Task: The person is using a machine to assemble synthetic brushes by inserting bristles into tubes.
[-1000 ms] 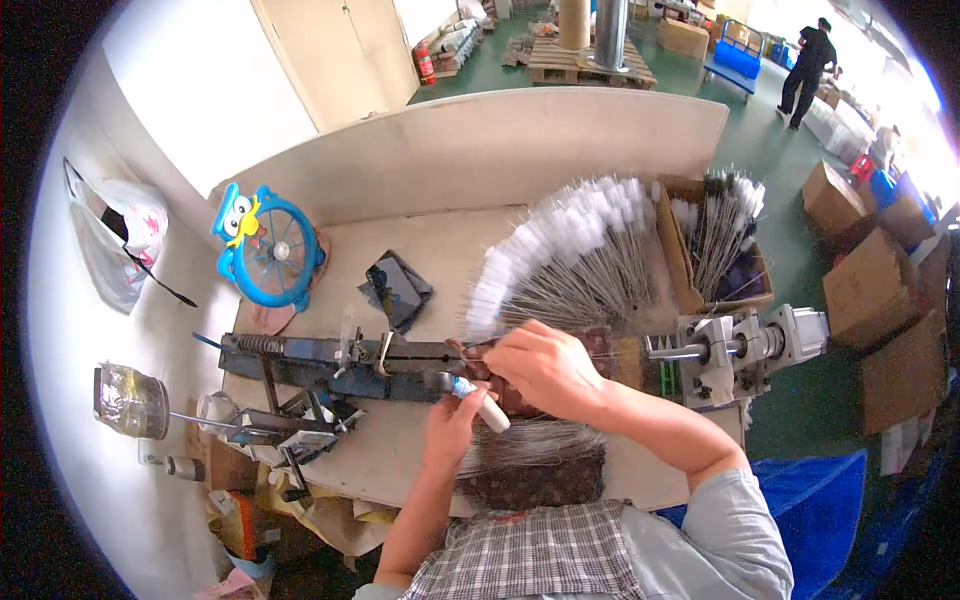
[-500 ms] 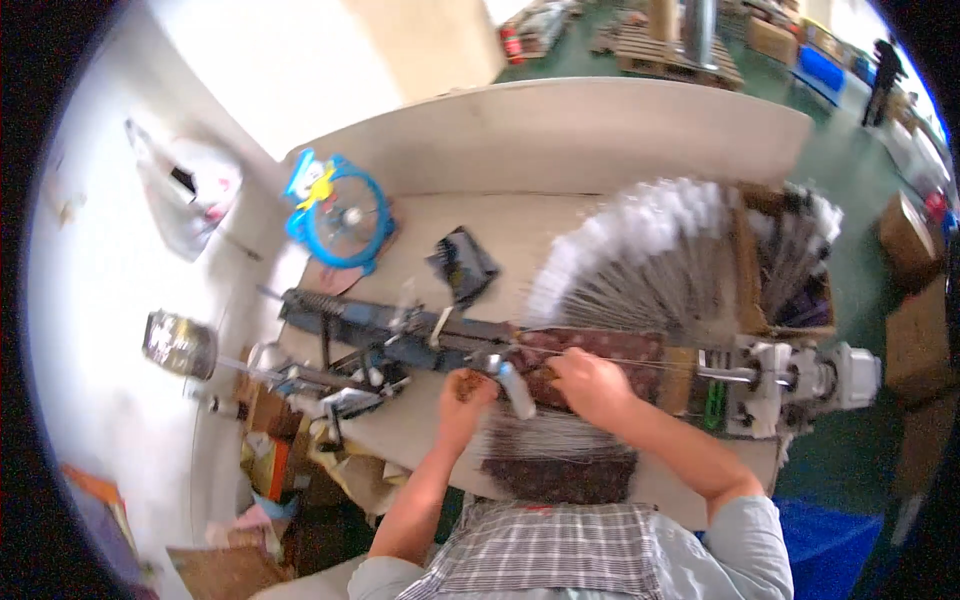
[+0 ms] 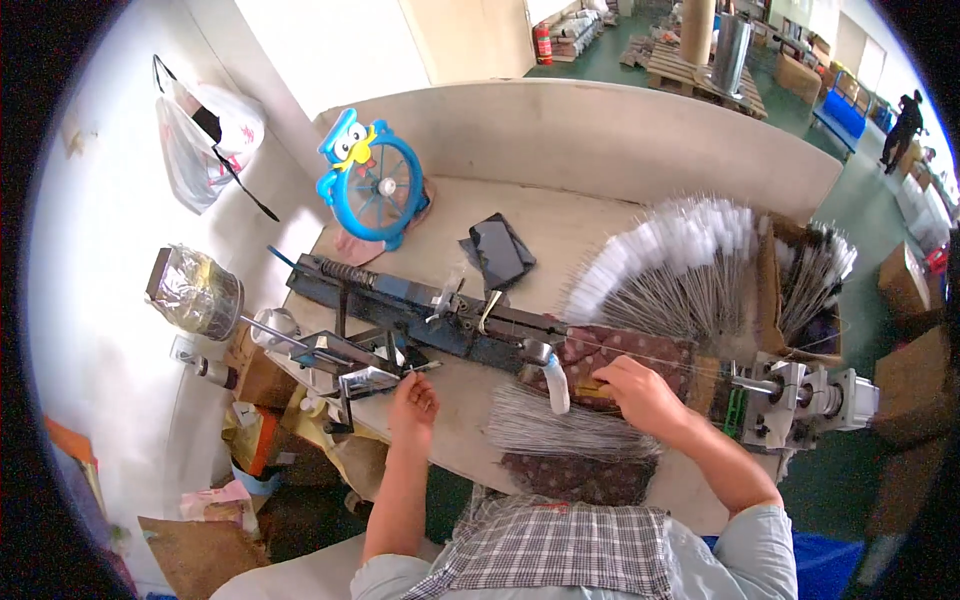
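**Hands at the wire bench: items and positions**

Left hand point(image 3: 413, 396): fingers curled at the near end of the metal jig point(image 3: 350, 365) on the left of the bench point(image 3: 580, 225), fingertips at a thin rod; whether it grips the rod cannot be told; right hand point(image 3: 640, 392): closed over a small yellowish piece point(image 3: 590, 384) on the patterned cloth point(image 3: 625, 352), knuckles up.

Bundle of thin grey wires point(image 3: 565, 432): lies flat on the bench between the two hands, just below and left of the right hand, well right of the left hand; white-capped tube point(image 3: 556, 386): stands tilted just left of the right hand, above the bundle.

Long dark rail point(image 3: 440, 315): runs across the bench beyond both hands; fan of white-tipped wires point(image 3: 675, 265): spread out above the right hand; cardboard box point(image 3: 800, 290) of more wires: far right; motor unit point(image 3: 805, 400): right of the right forearm; blue cartoon fan point(image 3: 375, 180): back left; black pouch point(image 3: 498, 250): beside it.
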Available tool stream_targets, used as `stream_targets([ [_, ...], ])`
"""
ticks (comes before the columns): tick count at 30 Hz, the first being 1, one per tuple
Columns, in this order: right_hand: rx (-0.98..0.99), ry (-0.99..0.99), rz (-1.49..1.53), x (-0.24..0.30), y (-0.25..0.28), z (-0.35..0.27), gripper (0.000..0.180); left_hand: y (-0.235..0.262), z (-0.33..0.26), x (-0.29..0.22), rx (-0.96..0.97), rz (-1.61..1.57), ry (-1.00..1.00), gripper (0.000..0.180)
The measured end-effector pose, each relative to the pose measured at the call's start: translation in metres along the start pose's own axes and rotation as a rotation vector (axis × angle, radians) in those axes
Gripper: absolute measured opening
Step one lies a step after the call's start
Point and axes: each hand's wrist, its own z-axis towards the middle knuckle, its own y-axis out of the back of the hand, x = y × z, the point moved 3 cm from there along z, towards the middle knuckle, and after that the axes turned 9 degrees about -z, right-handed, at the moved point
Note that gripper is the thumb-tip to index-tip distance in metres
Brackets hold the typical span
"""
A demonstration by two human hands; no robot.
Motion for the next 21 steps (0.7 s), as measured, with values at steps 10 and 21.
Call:
stream_targets([
  [10, -0.306, -0.118, -0.070, -0.004, 0.069, -0.006, 0.017, -0.148, -0.113, 0.100, 0.539, 0.251, 0.024, 0.015],
  [21, -0.191, -0.080, 0.174, -0.023, 0.078, -0.027, 0.020, -0.198, -0.106, 0.154, 0.675, 0.294, -0.036, 0.017],
])
